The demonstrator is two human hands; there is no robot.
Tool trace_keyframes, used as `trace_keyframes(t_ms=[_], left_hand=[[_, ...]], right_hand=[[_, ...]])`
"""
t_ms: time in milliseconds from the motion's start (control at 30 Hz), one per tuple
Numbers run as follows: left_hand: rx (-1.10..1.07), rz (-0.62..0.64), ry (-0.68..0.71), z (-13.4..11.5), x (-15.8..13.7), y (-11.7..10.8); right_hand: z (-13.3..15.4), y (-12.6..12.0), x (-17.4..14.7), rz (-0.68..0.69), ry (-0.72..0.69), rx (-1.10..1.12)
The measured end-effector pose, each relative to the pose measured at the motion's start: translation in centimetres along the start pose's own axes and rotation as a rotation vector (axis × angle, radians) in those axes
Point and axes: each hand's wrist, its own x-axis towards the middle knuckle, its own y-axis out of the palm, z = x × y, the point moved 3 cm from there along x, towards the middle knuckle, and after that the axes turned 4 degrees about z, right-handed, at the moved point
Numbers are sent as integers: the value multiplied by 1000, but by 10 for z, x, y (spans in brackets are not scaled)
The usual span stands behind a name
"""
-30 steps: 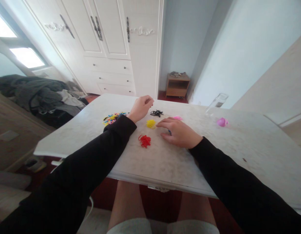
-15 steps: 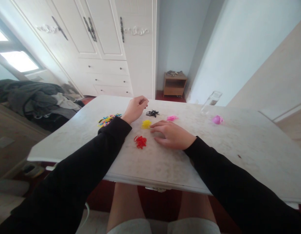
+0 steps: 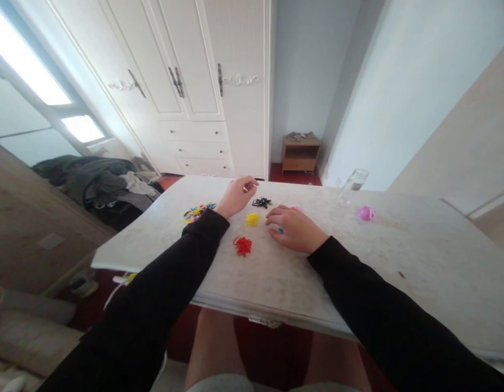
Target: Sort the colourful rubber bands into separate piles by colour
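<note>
My left hand (image 3: 239, 196) is held over the far side of the table, its fingers curled in; what they hold, if anything, is too small to make out. Beside its wrist lies a mixed pile of coloured rubber bands (image 3: 197, 212), partly behind the sleeve. Black rubber bands (image 3: 262, 202) sit just right of that hand. My right hand (image 3: 295, 228) is palm down with fingers stretched out, and blue rubber bands (image 3: 281, 230) peek out by its thumb. Yellow rubber bands (image 3: 252, 219) lie left of its fingertips, red ones (image 3: 243, 246) nearer me. Pink rubber bands (image 3: 295, 208) are mostly hidden behind the right hand.
A clear glass bottle (image 3: 353, 187) stands at the table's back right, with a pink-purple round object (image 3: 366, 213) in front of it. A small dark mark (image 3: 401, 274) shows on the white table (image 3: 431, 256). Behind are a white wardrobe (image 3: 244, 125) and a wooden nightstand (image 3: 301, 155).
The view has shifted, so the scene sits lower and further right. My right hand now covers more of the pink bands, and a bit of blue shows under it. My left hand stays curled.
</note>
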Motion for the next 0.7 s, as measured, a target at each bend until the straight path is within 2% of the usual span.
trace_keyframes(t_ms=[100,167,300,367,500,600,700], left_hand=[[-27,-49,1,-10,5,-6],[-26,-62,-5,-14,10,-19],[91,-30,-2,-11,8,-69],[168,6,-56,1,-3,-99],[277,66,-301,39,-41,-149],[223,74,-454,62,-71,-165],[170,89,-505,71,-90,-164]], right_hand=[[-9,-1,-1,-11,43,-26],[-13,-2,-3,-29,44,-26],[-16,-3,-4,-71,32,-16],[-16,-4,-3,-74,46,-6],[-16,-3,-2,-65,48,-4],[-15,-4,-2,-71,35,-15],[-15,-3,-2,-76,28,-3]])
